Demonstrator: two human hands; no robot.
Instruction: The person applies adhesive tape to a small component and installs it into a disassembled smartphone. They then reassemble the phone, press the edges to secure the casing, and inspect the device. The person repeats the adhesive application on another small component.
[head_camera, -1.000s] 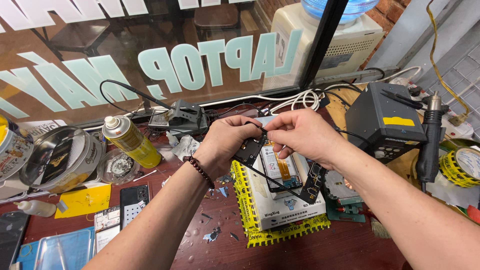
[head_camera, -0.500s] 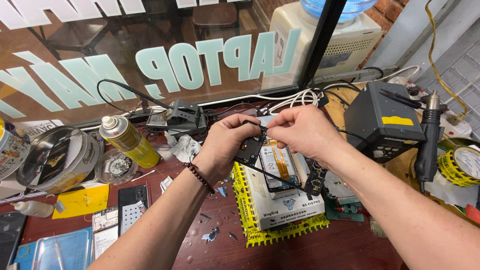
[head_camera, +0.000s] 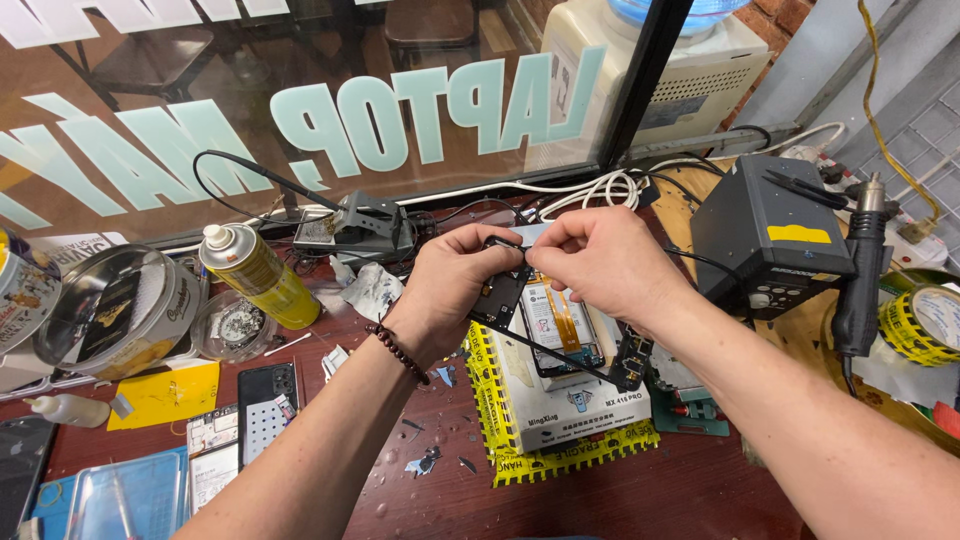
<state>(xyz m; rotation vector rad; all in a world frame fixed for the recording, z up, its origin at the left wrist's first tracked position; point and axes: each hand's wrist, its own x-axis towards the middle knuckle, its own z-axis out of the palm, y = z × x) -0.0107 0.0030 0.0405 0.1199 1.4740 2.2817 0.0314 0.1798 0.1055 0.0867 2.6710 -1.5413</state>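
Since a second ago my hands have lifted slightly and drawn closer together over the white box (head_camera: 570, 405) wrapped in yellow tape. My left hand (head_camera: 455, 285) is closed around the top edge of the black phone frame (head_camera: 500, 293), which hangs tilted above the opened phone (head_camera: 562, 325) lying on the box. My right hand (head_camera: 600, 260) pinches the frame's upper corner, fingertips touching my left hand's, beside the black soldering station (head_camera: 765, 235).

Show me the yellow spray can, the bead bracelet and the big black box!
yellow spray can (head_camera: 262, 281): head view, middle of its body.
bead bracelet (head_camera: 398, 350): head view, beads on the left wrist.
black box (head_camera: 765, 235): head view, its top face.
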